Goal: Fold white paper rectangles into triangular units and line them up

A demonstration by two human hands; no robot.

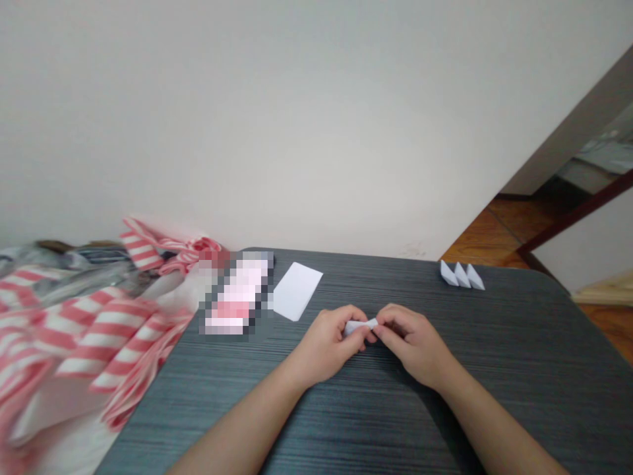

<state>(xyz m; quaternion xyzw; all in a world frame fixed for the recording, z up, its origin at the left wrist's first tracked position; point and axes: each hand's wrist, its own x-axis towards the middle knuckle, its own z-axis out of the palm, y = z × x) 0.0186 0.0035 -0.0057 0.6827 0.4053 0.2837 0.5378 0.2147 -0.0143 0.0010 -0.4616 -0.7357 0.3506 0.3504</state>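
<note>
Working low in the middle of the frame, you have both hands above the dark worktop (pixel 534 369), well inside its edges. Its far edge runs along the pale wall (pixel 316 119), its left edge slants to the bottom left of the frame, and its far right corner is rounded. Your widest stretch of surface lies right of your right hand (pixel 415 343), reaching toward the right of the frame; more grained surface shows between your forearms at bottom centre.

Left of centre, a flat white sheet (pixel 299 290) lies just beyond your left hand (pixel 321 343), the nearest thing on that side. Left of it is a pixelated item (pixel 237 293), too masked to identify. Past the left edge, red-and-white striped cloth (pixel 113 323) is heaped up. Three folded pieces (pixel 462 276) stand in a close row near the far edge, right of centre, well apart from your right hand. Brown floor (pixel 475 234) shows beyond them.

You hold a small paper (pixel 360 326) at the centre, between your hands: the left pinches its left part, and the right thumb and fingers grip its right end. It looks white, narrow and folded; your fingers hide its full shape.
</note>
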